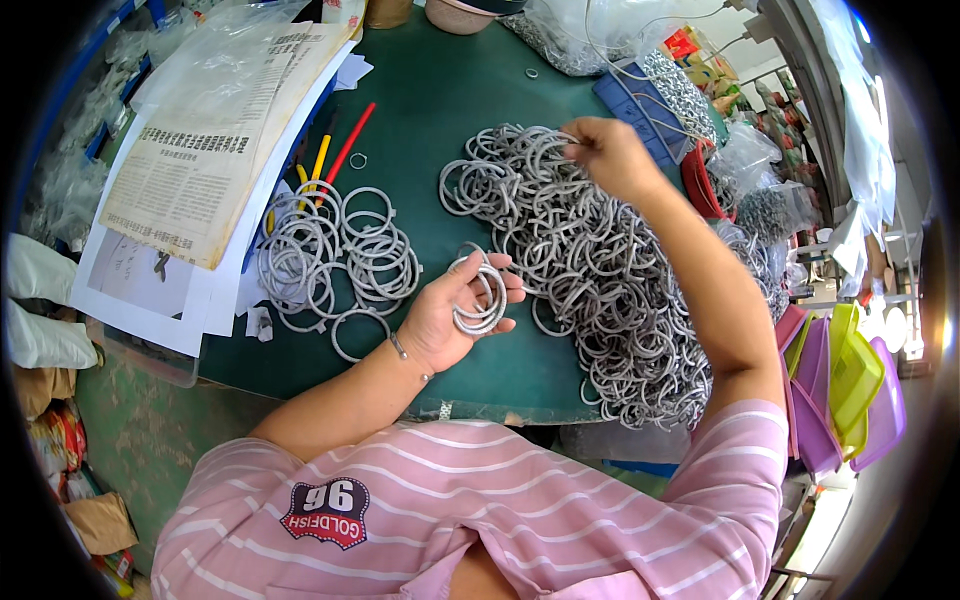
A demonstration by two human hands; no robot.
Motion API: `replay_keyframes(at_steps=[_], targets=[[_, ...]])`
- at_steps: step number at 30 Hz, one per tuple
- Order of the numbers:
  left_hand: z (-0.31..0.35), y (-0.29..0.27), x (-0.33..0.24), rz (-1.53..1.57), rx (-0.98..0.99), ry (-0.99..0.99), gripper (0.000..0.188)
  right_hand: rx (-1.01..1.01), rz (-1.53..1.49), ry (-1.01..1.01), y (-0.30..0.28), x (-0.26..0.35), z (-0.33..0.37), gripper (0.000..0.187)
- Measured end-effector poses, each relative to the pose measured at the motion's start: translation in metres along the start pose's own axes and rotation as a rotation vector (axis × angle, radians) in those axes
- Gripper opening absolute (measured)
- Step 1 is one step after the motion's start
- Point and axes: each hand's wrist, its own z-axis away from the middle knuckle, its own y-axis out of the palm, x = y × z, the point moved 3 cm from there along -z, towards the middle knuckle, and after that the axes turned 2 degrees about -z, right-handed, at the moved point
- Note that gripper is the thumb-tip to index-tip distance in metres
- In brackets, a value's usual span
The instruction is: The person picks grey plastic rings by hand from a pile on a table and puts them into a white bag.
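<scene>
A sheet of newspaper [185, 150] lies on white paper [205, 305] at the left of the green table [440, 75]. Just right of it, a yellow pen [320, 160] and a red pen [350, 148] lie side by side, pointing away from the person. Near the pens' lower ends, a loose group of grey rings [385, 262] is spread flat, many overlapping.

Next comes the left hand [445, 312], palm up, a thin bracelet [398, 345] at its wrist. Its grip is loosely curled, the thumb and bent fingers holding a small stack of rings [482, 315].

Right of that, a big heap of rings [610, 270] runs from mid-table down to the near edge. The right hand [590, 145] is at the heap's far end, its grip narrow at a ring; whether it is closed on that ring, I cannot tell. Beyond it sit a blue bin [640, 115] and a red basket [697, 180]. Purple and yellow-green plastic baskets [845, 385] stand at the far right.
</scene>
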Motion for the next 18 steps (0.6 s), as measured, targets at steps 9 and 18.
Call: replay_keyframes(at_steps=[9,18], targets=[[-0.002,-0.003,0.001,0.014,0.019,0.007,0.043,-0.43,-0.118,0.021,-0.014,-0.001,0.007,0.018],[0.0,0.003,0.0,-0.003,0.006,-0.007,0.049,-0.561,-0.503,0.192,-0.01,-0.046,0.017,0.021]])
